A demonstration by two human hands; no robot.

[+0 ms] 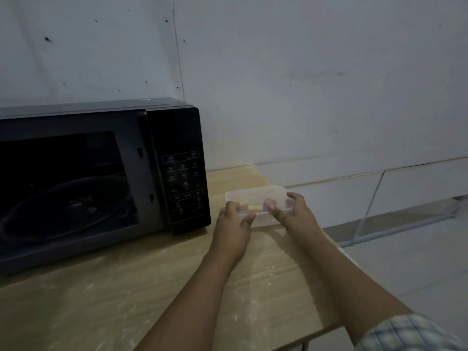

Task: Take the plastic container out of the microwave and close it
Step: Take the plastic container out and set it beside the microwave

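Fingers: the left hand (231, 225) curls over the near left corner of the plastic container (257, 202), thumb on its near edge; the right hand (293, 215) pinches the near right end, thumb pressed on top and fingers wrapped round the short side.
Count: two hands, one container, one microwave (101, 178), one table (126, 300).
Container, look: a clear, pale, shallow rectangular box with rounded corners; a lid seems to lie on top, though the dim light hides whether it is snapped shut. Something small and yellowish shows through near the front.
Container, place: centre right of the frame, on or just over the wooden table, just beside the microwave's control panel (184, 183) and outside the oven.
Microwave: black, filling the left of the frame; its cavity shows open with a round glass tray (68, 209) inside. The door is out of frame.
Surroundings: a pale wall (304, 72) fills the upper frame; a checked sleeve (410, 333) sits lower right. Nothing lies between the hands and the container.
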